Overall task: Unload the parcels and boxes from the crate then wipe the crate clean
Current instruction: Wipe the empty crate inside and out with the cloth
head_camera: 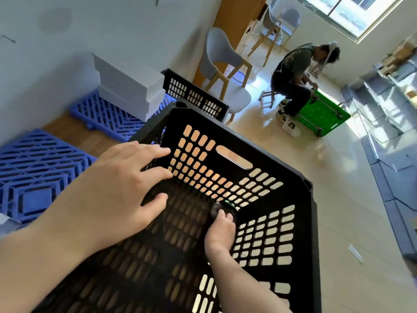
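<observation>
Two bare hands reach into a black slotted crate [225, 159] that stands on the pale floor [338, 222]. The left hand [117, 190] hovers over the crate's near-left rim with its fingers spread apart, gripping nothing. The right hand [220, 231] is down at the crate's bottom, near the far right corner, its fingers closed around a small dark object [216, 208] that is too blurred to identify. No parcels show inside the crate. Left of the crate lie blue plastic pallets [38, 159], and white boxes [130, 86] are stacked on one beyond its far-left corner. A second black crate [194, 96] sits just behind it, beside a grey chair [223, 64]. Further off, beyond the crate's right side, another person [297, 75] crouches over a green crate [322, 114].
</observation>
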